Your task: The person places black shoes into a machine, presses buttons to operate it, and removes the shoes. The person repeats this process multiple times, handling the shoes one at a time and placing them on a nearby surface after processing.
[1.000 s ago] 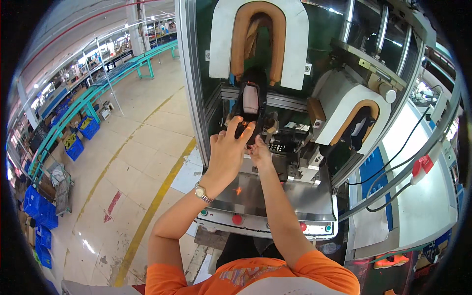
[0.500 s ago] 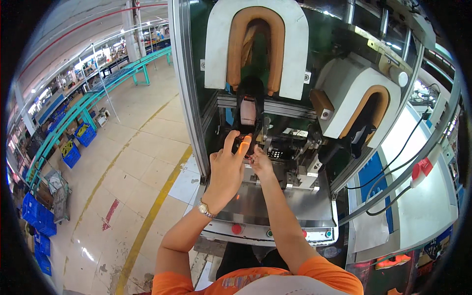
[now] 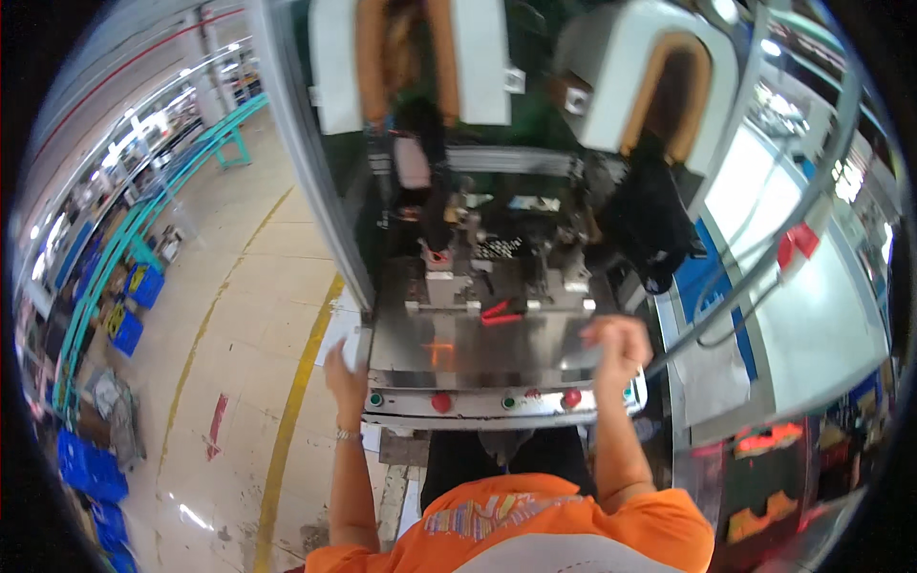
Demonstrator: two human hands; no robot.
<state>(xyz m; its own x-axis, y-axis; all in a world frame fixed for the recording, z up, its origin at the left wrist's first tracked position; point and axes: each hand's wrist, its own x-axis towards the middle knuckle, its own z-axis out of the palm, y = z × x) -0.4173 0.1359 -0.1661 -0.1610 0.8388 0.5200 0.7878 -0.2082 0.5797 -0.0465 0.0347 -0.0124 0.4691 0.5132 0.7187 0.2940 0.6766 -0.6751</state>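
My left hand, with a wristwatch, is raised beside the left end of the machine's button panel, near a green button. Its fingers are apart and hold nothing visible. At the panel's other end hangs my right hand, fingers curled in and blurred, with nothing seen in it, above another green button. Ahead, a dark shoe part with a pale patch sits upright on the left station's holder. A black piece is on the right station, below its padded mould.
Two white arched moulds with brown padding overhang the stations. A small red-handled tool lies on the metal bed. A metal post stands at left; a white table and a curved tube with a red fitting are at right.
Both hands have let go of the dark shoe part and drawn back toward me, spreading to opposite ends of the panel. My view has shifted, so the machine appears higher and further left.
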